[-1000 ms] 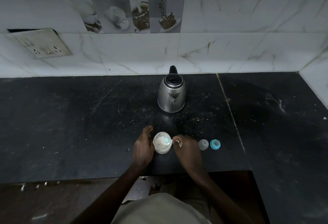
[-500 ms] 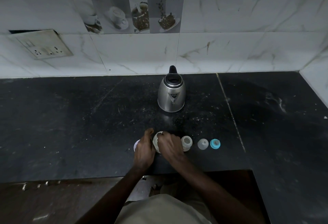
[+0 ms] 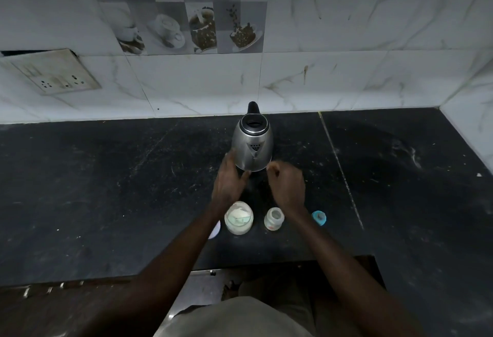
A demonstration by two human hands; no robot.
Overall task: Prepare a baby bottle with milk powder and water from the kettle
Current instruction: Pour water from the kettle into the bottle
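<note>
Leaving the powder jar (image 3: pixel 238 218) and open baby bottle (image 3: pixel 274 218) side by side at the near edge, both hands have gone forward to the kettle (image 3: pixel 253 144). The left hand (image 3: pixel 229 179) lays straight fingers on its left flank; the right hand (image 3: pixel 286 184) hangs curled and empty by its right base, so pouring water looks next.

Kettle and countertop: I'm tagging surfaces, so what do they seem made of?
The kettle looks like brushed stainless steel, from its soft grey sheen; its handle is black, probably plastic. The countertop seems dark polished stone, speckled with pale scratches.
</note>
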